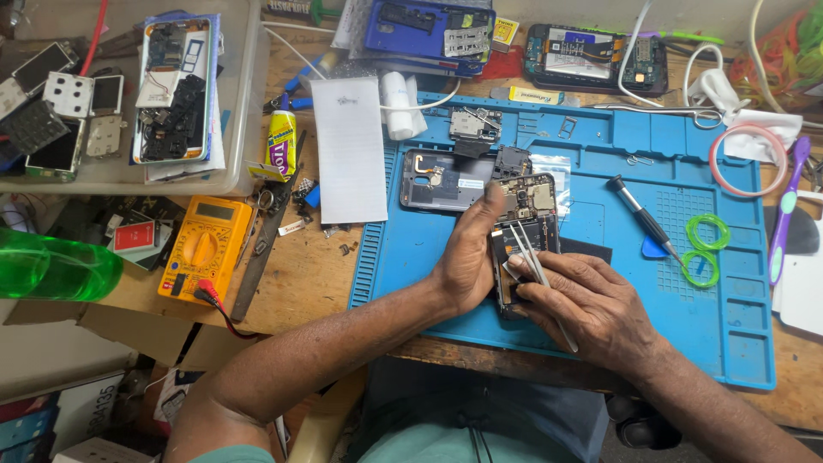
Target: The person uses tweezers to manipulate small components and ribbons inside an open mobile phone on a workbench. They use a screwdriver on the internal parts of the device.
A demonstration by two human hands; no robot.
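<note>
An opened phone with its back off lies on the blue work mat, circuit board showing. My left hand grips its left side, thumb reaching up along the edge. My right hand holds metal tweezers, tips pointing into the phone's upper middle. The removed grey back cover lies just left of the phone on the mat.
A black screwdriver, blue pick and green rings lie right of the phone. A yellow multimeter, a glue tube, a white paper sheet and a clear bin of phone parts stand at left. More opened phones line the back.
</note>
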